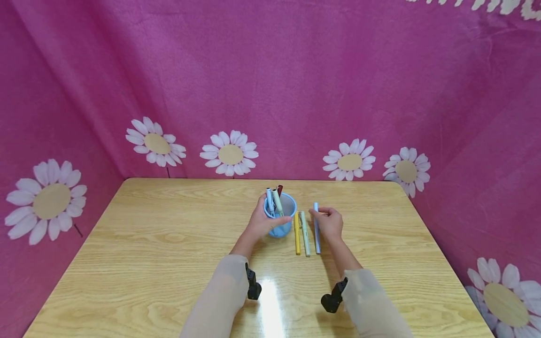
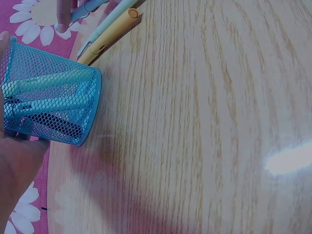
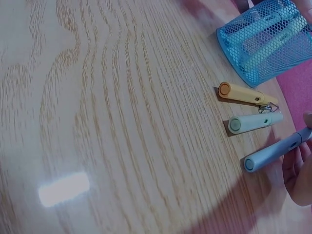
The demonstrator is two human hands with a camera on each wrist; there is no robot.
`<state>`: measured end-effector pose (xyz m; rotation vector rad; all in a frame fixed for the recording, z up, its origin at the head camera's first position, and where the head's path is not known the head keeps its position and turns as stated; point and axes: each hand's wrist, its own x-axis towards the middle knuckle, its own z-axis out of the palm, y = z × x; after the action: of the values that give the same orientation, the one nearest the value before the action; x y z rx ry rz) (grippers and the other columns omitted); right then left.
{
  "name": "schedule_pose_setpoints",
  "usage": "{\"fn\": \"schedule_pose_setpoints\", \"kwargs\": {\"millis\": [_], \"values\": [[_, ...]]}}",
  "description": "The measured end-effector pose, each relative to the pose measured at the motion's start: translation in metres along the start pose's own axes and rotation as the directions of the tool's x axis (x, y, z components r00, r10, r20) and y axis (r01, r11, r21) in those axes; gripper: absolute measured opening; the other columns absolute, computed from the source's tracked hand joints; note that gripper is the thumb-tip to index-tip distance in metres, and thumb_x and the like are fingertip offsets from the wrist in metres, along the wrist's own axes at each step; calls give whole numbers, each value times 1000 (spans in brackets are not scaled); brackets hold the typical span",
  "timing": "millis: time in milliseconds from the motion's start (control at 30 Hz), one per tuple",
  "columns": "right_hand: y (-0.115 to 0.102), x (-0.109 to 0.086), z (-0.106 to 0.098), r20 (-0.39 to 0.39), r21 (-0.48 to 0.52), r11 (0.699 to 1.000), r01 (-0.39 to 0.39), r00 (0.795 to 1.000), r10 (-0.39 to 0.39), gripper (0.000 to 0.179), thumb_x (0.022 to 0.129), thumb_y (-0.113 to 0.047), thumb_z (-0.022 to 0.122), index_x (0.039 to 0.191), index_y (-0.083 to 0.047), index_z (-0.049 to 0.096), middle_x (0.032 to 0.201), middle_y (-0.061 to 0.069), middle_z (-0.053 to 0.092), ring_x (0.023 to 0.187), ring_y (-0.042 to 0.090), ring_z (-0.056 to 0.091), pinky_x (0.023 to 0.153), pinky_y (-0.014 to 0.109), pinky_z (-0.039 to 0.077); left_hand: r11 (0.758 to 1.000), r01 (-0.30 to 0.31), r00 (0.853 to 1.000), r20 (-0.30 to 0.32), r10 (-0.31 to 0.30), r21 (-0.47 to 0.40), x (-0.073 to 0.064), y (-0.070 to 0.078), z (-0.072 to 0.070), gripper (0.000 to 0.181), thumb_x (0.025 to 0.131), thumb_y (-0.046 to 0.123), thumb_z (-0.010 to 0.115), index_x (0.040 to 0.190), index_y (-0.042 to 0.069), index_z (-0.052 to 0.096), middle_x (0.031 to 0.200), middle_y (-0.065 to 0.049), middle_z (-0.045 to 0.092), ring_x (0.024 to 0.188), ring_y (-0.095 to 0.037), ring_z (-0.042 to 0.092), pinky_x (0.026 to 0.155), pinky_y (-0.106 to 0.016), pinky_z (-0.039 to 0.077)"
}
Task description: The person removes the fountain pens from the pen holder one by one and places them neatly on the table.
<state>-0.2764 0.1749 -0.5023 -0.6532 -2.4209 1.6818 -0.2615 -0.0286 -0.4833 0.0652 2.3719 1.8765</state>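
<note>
The left hand (image 1: 261,222) grips the mesh cup (image 1: 280,231). Right of the cup, beyond the yellow pen (image 1: 297,239) and green pen (image 1: 305,238), the right hand (image 1: 331,226) pinches the blue pen (image 1: 317,240). Picking up this pen seems the present step; next calls for a firm pinch.

- Your cup (image 1: 280,231) has pens (image 1: 277,202) standing on the left and middle of its opening; the right part of the mouth offers a way in.
- Your left hand (image 1: 258,223) wraps the cup's left side, its thumb blocking the near side.
- The yellow pen (image 1: 297,234) and green pen (image 1: 305,234) lie close together just right of the cup, obstructing a low pass.
- A narrow strip separates the green pen from the blue pen (image 1: 317,234) your right hand (image 1: 331,226) pinches.
- You have wide table (image 1: 169,234) on both outer sides; the curtain (image 1: 270,94) bounds the far edge.
</note>
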Motion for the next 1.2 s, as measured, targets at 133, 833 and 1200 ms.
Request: {"fn": "schedule_pose_setpoints", "kwargs": {"millis": [133,833,1200], "values": [[2,1,4,-9,-22,1000,15,1000,-15,36,77,-25,76,102,-1,67,77,0,55,63,7,50,55,20,41,1000,1,1000,3,-1,-4,0,0,0,102,68,35,83,148,23,19,147,-6,36,135,-24,35,110,-46,31],[5,-4,15,57,-102,994,-42,997,48,37,82,-27,70,108,-1,64,107,14,61,88,20,55,64,21,41,1000,10,1000,-2,-10,1,2,-2,0,102,68,36,83,148,25,19,146,-7,38,134,-25,37,110,-46,32],[6,-11,15,60,-169,985,-19,998,30,37,83,-32,69,109,-5,63,102,10,63,85,18,55,64,22,41,1000,-11,1000,-7,11,-3,0,-1,0,103,68,34,83,148,22,20,145,-8,38,133,-26,38,110,-45,33]]}}
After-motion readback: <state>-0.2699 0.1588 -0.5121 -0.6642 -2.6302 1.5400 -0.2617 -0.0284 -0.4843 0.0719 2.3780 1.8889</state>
